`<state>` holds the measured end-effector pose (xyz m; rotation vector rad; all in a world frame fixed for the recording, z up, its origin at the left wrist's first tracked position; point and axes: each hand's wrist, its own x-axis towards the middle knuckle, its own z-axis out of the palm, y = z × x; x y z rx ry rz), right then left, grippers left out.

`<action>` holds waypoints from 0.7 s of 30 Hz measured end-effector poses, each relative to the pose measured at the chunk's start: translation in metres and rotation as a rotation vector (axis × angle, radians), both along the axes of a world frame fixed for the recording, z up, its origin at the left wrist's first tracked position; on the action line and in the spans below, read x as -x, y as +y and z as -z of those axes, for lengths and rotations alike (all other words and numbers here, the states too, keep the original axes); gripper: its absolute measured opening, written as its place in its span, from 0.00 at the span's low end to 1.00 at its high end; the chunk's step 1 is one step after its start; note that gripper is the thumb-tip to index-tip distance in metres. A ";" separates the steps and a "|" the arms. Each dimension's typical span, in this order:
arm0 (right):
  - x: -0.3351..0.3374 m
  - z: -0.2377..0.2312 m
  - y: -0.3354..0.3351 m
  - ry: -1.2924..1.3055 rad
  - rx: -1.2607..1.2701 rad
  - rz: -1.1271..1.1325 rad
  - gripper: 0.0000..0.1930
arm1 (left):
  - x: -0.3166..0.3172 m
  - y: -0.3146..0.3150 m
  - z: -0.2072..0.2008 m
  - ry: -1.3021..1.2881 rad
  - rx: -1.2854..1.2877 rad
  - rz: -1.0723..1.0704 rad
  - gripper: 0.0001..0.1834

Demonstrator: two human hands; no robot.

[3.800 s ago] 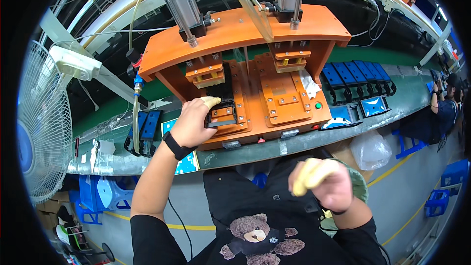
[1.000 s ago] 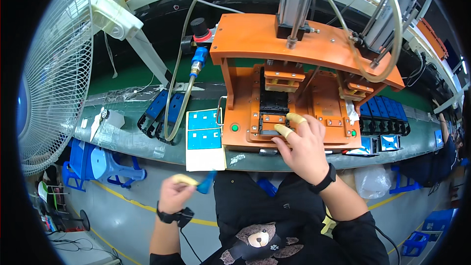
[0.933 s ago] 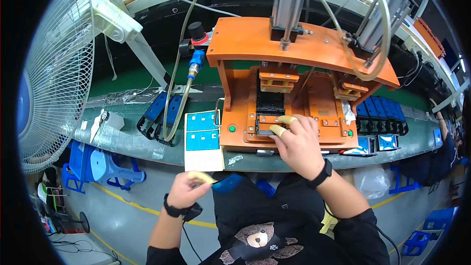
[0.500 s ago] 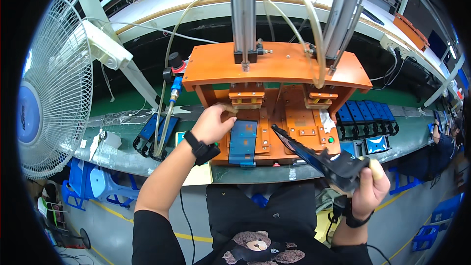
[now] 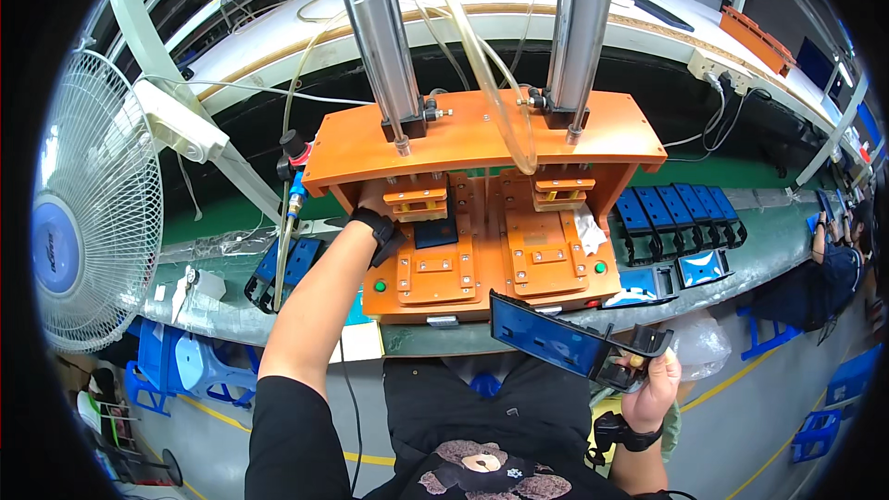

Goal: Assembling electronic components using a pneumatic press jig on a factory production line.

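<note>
My right hand (image 5: 654,391) grips the end of a black plastic frame with a blue film-covered panel (image 5: 554,338). It holds the piece tilted, in front of an orange two-station pneumatic press (image 5: 482,143). My left hand (image 5: 373,197) reaches deep into the press's left station, beside the left press head (image 5: 416,201); its fingers are hidden. A dark blue sheet (image 5: 435,233) lies partly under that head, above the left orange fixture (image 5: 433,268). Whether my left hand touches the sheet I cannot tell. The right fixture (image 5: 544,250) carries no panel.
Several blue-faced black frames (image 5: 671,213) stand in a row at right, with two flatter ones (image 5: 702,268) before them. More frames (image 5: 294,261) stand left of the press. A fan (image 5: 93,213) fills the far left. Clear hoses (image 5: 477,56) hang over the press. A co-worker (image 5: 833,259) sits far right.
My left hand has gone deeper into the left station, and the blue sheet there now sits farther back. The frame in my right hand has turned its blue face up and moved left. The view has shifted.
</note>
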<state>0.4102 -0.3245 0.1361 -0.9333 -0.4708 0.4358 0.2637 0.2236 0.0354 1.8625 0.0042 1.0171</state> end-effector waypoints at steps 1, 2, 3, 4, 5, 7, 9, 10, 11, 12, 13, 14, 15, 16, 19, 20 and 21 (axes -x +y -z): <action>-0.003 0.003 -0.002 -0.002 0.006 0.007 0.18 | -0.015 -0.014 -0.011 -0.003 0.009 0.027 0.19; -0.006 0.005 -0.003 -0.004 0.011 0.010 0.18 | -0.023 -0.029 -0.024 0.109 0.285 0.007 0.19; -0.007 0.004 -0.002 -0.016 0.014 0.024 0.18 | -0.025 -0.043 -0.042 0.226 0.551 -0.028 0.20; -0.007 0.006 -0.001 -0.013 0.009 0.017 0.18 | -0.020 -0.047 -0.048 0.227 0.547 -0.036 0.20; -0.007 0.008 0.000 -0.016 0.014 0.012 0.18 | -0.016 -0.051 -0.055 -0.089 1.023 0.463 0.20; -0.006 0.011 0.002 -0.016 0.022 0.005 0.18 | -0.012 -0.062 -0.065 -0.439 1.457 0.979 0.20; -0.006 0.012 0.004 -0.022 0.060 0.035 0.19 | -0.014 -0.077 -0.077 -0.094 1.281 0.162 0.21; -0.006 0.014 0.004 -0.022 0.063 0.035 0.19 | -0.017 -0.087 -0.083 -0.093 1.284 0.162 0.21; -0.007 0.015 0.004 -0.026 0.066 0.037 0.19 | -0.022 -0.096 -0.088 -0.133 1.376 0.111 0.21; -0.007 0.016 0.003 -0.031 0.065 0.036 0.19 | -0.023 -0.101 -0.092 -0.176 1.463 0.056 0.22; -0.006 0.017 0.004 -0.031 0.065 0.033 0.19 | -0.021 -0.092 -0.079 -0.178 1.462 0.054 0.22; -0.005 0.018 0.004 -0.021 0.074 0.034 0.20 | -0.017 -0.085 -0.067 -0.144 1.376 0.070 0.22; -0.004 0.018 0.004 -0.011 0.084 0.039 0.20 | -0.017 -0.076 -0.053 -0.108 1.290 0.089 0.23; -0.003 0.018 0.004 -0.012 0.084 0.039 0.20 | -0.018 -0.066 -0.041 -0.074 1.202 0.104 0.23; 0.002 0.018 0.006 -0.010 0.105 0.031 0.20 | -0.028 -0.033 -0.011 0.020 0.940 0.147 0.24; 0.003 0.018 0.007 -0.005 0.093 0.016 0.20 | -0.027 -0.019 -0.004 0.046 0.852 0.153 0.25; 0.005 0.017 0.008 0.001 0.080 -0.001 0.20 | -0.030 -0.012 0.005 0.073 0.763 0.157 0.25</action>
